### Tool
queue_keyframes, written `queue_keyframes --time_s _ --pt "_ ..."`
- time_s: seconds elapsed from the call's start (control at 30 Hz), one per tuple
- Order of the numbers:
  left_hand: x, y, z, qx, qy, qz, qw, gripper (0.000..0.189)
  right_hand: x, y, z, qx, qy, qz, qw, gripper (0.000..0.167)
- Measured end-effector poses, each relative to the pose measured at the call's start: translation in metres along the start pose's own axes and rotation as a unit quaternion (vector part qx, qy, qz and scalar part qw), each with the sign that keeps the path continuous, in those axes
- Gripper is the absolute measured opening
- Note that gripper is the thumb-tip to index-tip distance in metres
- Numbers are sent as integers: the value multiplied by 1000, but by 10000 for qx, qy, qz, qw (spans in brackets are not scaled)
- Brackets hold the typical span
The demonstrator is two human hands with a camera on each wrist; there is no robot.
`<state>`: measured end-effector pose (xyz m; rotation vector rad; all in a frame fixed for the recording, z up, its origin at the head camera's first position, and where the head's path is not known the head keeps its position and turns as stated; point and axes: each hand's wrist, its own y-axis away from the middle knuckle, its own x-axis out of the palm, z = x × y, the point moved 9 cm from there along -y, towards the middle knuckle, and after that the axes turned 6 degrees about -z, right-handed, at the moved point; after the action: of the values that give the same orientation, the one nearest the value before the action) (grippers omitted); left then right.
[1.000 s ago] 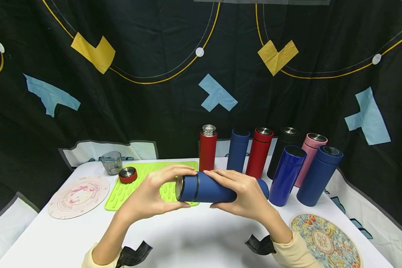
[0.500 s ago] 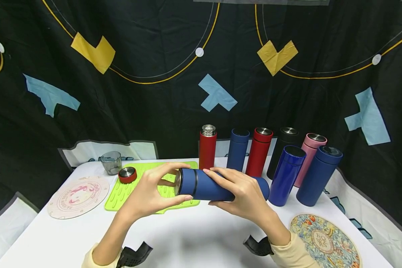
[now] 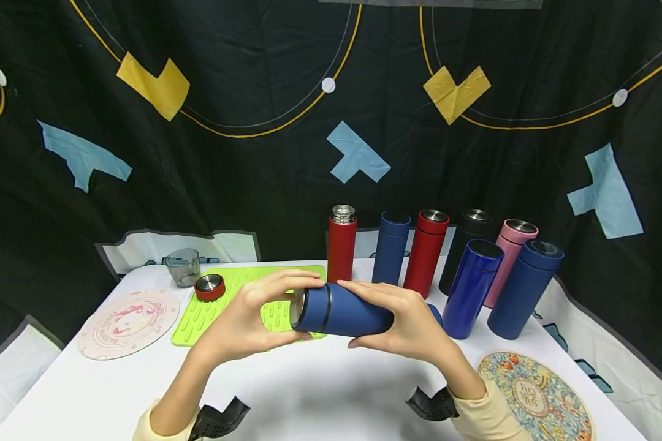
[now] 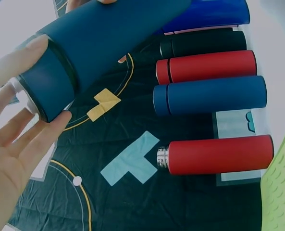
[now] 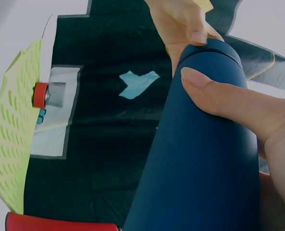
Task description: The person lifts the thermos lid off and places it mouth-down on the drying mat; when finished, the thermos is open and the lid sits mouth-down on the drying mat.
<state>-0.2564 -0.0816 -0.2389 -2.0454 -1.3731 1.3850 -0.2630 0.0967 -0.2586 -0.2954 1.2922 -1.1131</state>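
A matte blue thermos flask point(image 3: 358, 311) lies nearly level in the air over the table, its capped end to the left. With thumb and fingertips my left hand point(image 3: 248, 315) holds the cap point(image 4: 48, 91), whose metal top faces my palm. My right hand point(image 3: 405, 318) grips the body from the other side, the thumb along it in the right wrist view. A dark ring marks the seam between cap and body. Behind stands a red flask point(image 3: 342, 251) without its cap, bare steel neck showing. A red cap point(image 3: 209, 288) rests on the green mat point(image 3: 190, 324).
Several capped flasks stand at the right: a blue one point(image 3: 391, 248), a red one point(image 3: 426, 254), a black one point(image 3: 460, 251), a glossy blue one point(image 3: 469, 291), a pink one point(image 3: 507, 257). A glass cup point(image 3: 184, 267) and pink round mat point(image 3: 129, 324) are left; a patterned coaster point(image 3: 535, 398) is right.
Half a second ago my left fingers lay farther back on the cap; now they reach over it again. The flask's capped end has dipped slightly, and my right hand has shifted a little right.
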Motion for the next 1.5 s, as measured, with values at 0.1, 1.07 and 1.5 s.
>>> queue_keyframes --time_s 0.1,1.07,1.5 --pt "-2 0 3 -158 -56 -169 9997 71 -1 -1 3 -155 316 -109 9993 82" --pt "1 1 14 -865 -41 -372 9956 69 -5 -2 12 -847 1500 -316 9845 86" --pt "5 -1 3 -198 -132 4 9997 71 -5 -1 4 -590 543 -69 9968 83"
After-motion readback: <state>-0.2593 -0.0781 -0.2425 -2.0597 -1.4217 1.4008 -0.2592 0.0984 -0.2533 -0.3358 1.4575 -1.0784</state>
